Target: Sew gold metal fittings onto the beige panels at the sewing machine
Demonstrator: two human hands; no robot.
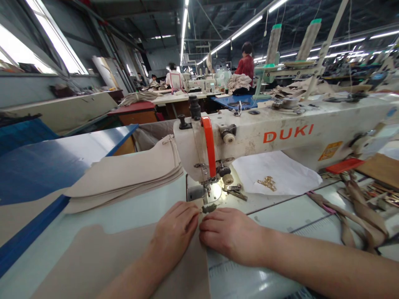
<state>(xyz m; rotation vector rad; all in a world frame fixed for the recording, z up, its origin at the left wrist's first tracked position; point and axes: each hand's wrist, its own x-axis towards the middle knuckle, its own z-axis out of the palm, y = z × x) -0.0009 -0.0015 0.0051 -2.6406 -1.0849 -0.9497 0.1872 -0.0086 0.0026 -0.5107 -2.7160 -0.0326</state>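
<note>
A beige fabric panel [124, 253] lies flat on the sewing table, its right edge running up towards the needle area of a white sewing machine [286, 135]. On that edge, just in front of the presser foot [208, 189], my left hand [177, 228] is closed with thumb and fingers pinching the material. My right hand [230, 234] meets it from the other side, fingers curled against the same edge. The fingertips of both hands nearly touch and hide what lies between them. A stack of similar beige panels [131, 176] rests behind, left of the machine head.
Small gold-coloured metal pieces [267, 182] lie on a white sheet [289, 170] under the machine arm. Beige strips [358, 207] and a parts tray [383, 191] are at the right. A blue-edged surface [62, 162] borders the left. Other people work farther back.
</note>
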